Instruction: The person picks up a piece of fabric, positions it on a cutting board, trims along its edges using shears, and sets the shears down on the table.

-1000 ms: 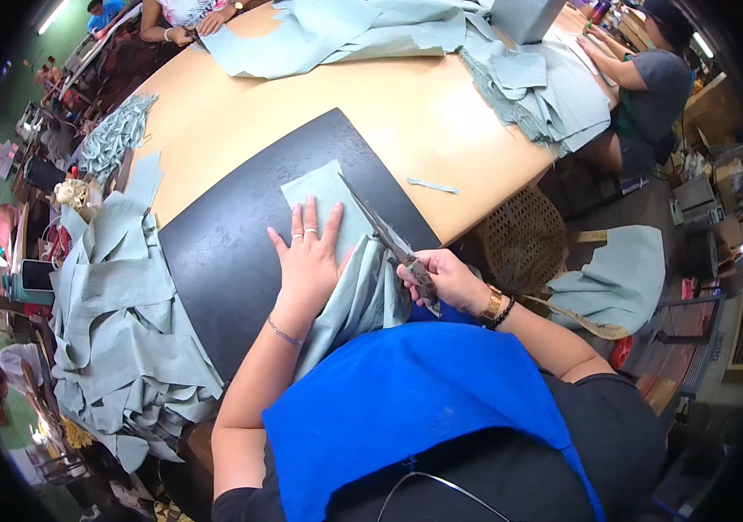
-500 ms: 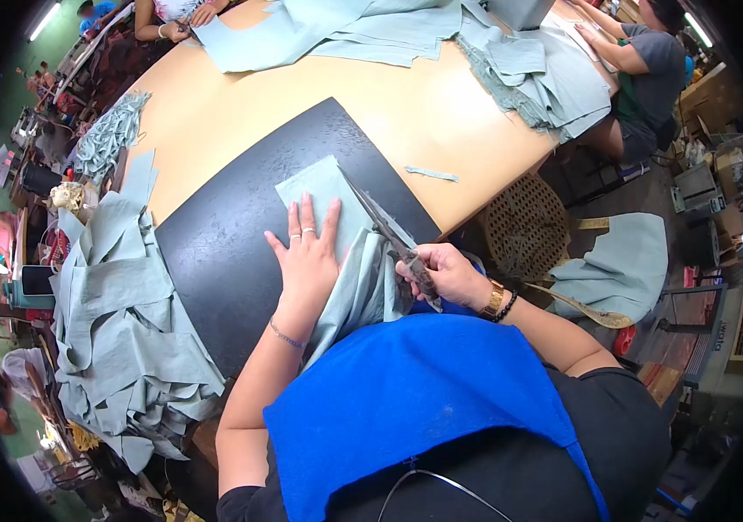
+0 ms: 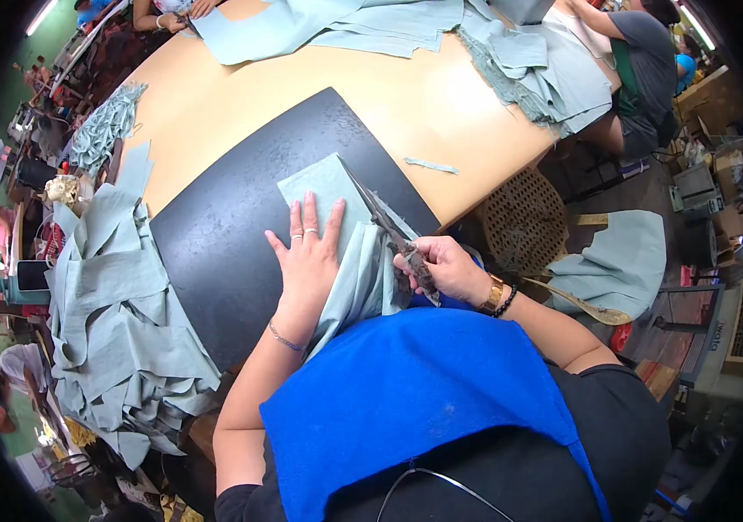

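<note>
On a black board (image 3: pixel 241 200) lies a folded grey-green cloth (image 3: pixel 323 184), its lower part bunched toward the blue apron (image 3: pixel 423 383). My left hand (image 3: pixel 306 248) presses flat on the cloth with its fingers spread, rings on two of them. In my right hand (image 3: pixel 445 271) are dark metal scissors (image 3: pixel 380 216), the fingers wrapped round the handles. The blades point up and left along the right edge of the cloth, where a narrow strip shows beside them.
A heap of cloth pieces (image 3: pixel 119 296) lies left of the board. More cloth (image 3: pixel 545 78) covers the far side of the yellow table (image 3: pixel 249 104). A thin scrap (image 3: pixel 430 165) is near its right edge. One person (image 3: pixel 641 61) stands at the right; another's hands show at top left.
The scissor blades sit closer together than before. My left hand stays in place on the cloth. The view has shifted slightly, and the person at the right has moved their arms.
</note>
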A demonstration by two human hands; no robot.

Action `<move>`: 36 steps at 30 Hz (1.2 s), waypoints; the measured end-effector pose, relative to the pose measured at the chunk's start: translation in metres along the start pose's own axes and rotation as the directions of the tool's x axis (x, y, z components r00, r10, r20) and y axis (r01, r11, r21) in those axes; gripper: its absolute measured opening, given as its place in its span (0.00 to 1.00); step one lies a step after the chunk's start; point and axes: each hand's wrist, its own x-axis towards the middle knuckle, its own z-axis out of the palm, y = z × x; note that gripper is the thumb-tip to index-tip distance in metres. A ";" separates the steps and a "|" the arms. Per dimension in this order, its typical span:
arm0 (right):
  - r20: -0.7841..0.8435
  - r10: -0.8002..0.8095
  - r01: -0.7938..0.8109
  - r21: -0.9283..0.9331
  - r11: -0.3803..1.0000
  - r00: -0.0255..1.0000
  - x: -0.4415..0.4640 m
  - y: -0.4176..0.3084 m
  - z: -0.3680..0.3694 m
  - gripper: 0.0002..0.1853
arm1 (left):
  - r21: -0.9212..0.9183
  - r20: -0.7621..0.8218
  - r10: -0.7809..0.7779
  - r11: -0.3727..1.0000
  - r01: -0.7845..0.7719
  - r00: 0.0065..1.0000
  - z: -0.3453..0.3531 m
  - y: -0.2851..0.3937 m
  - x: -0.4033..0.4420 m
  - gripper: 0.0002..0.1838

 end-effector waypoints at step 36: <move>0.329 0.269 -0.208 -0.207 0.956 0.905 -0.016 -0.057 -0.119 0.14 | -0.054 0.348 0.604 0.776 -0.628 0.717 -0.046 -0.105 0.040 0.40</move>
